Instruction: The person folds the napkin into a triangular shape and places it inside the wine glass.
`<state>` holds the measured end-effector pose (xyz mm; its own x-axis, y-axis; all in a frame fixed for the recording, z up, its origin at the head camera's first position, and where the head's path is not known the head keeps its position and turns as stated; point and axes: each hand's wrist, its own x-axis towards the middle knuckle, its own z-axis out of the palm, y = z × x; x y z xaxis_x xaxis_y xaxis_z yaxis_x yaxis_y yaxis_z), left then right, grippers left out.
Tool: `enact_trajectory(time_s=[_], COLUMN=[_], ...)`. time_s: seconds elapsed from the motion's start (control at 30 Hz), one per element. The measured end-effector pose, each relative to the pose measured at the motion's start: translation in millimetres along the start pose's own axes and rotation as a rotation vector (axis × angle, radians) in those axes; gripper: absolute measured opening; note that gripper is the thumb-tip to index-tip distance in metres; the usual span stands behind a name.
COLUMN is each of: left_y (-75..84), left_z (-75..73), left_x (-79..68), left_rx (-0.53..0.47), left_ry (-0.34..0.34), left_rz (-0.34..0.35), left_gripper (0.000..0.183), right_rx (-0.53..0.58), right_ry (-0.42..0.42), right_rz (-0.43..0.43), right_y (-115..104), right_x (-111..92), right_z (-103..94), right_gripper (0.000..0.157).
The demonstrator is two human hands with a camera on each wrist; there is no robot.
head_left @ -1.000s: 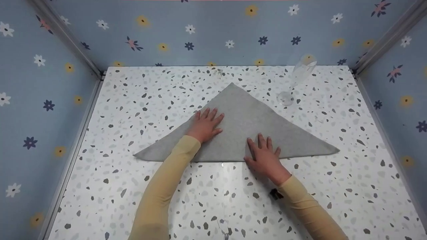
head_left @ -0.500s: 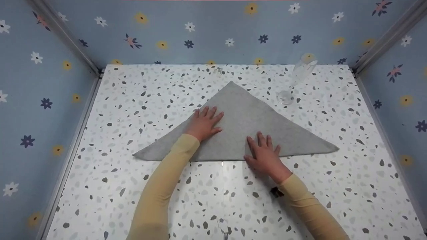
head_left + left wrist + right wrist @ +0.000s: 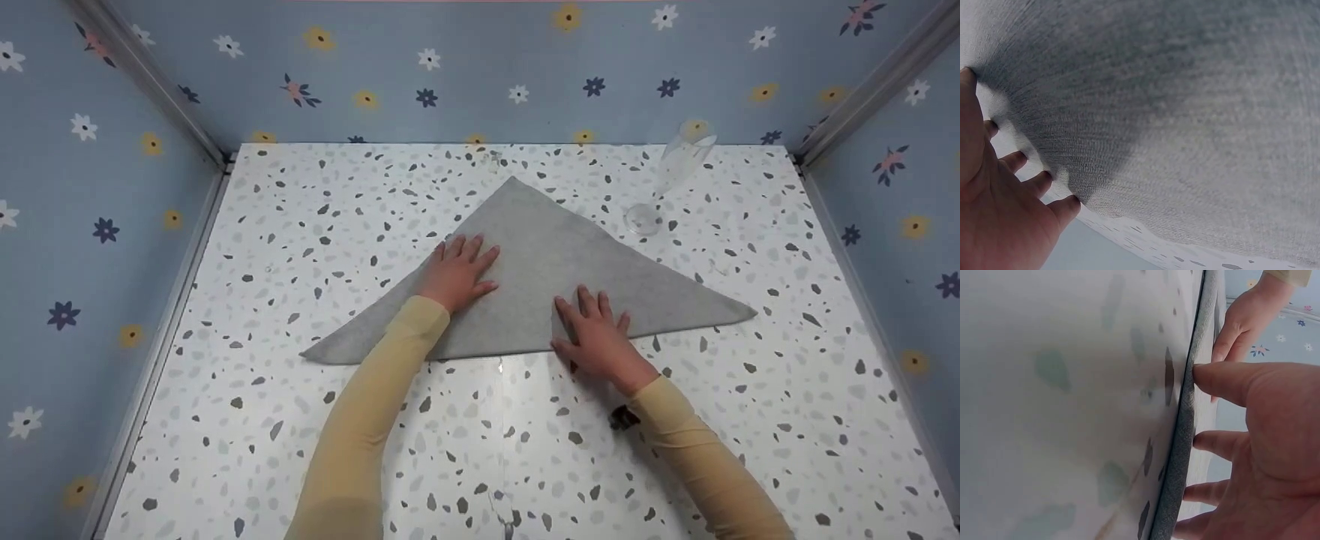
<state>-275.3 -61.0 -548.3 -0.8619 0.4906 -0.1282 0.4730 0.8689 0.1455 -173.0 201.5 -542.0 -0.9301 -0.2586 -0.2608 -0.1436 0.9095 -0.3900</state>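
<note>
A grey cloth (image 3: 540, 255), folded into a triangle, lies flat on the speckled table, its peak pointing to the back wall. My left hand (image 3: 459, 277) rests on its left slope with fingers spread. Nearer the front fold, my right hand (image 3: 598, 341) presses down with spread fingers, its thumb close to the folded edge. In the left wrist view the fingertips (image 3: 1069, 203) touch the cloth's surface. The right wrist view shows the thick folded edge (image 3: 1179, 455) from the side, with the right thumb (image 3: 1221, 379) against it and the left hand (image 3: 1255, 318) beyond.
A clear stemmed glass (image 3: 684, 157) stands behind the cloth on the right, close to the back wall. Flower-patterned blue panels (image 3: 480, 67) enclose the white speckled table (image 3: 247, 450) at the back and both sides. A small black item (image 3: 622, 418) shows beneath the right wrist.
The cloth has turned slightly: its right corner and front edge have shifted away from me, and its peak a little left. My right hand has moved slightly forward with it.
</note>
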Motion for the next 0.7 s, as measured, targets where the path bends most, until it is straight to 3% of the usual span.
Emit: enact_trajectory(time_s=[0.57,0.7], left_y=[-8.7,-10.0], left_z=[-6.2,-8.6], left_x=[-4.5,-4.7], left_rx=[0.018,0.057], left_ry=[-0.01,-0.024], left_rz=[-0.026,-0.003], left_gripper=[0.068,0.068], right_rx=[-0.005,-0.009], right_ry=[-0.031,-0.05], right_rz=[-0.114,-0.086], right_y=[16.6,9.5], right_x=[24.5,25.0], right_z=[-20.3,-19.4], right_gripper=[0.067,0.068])
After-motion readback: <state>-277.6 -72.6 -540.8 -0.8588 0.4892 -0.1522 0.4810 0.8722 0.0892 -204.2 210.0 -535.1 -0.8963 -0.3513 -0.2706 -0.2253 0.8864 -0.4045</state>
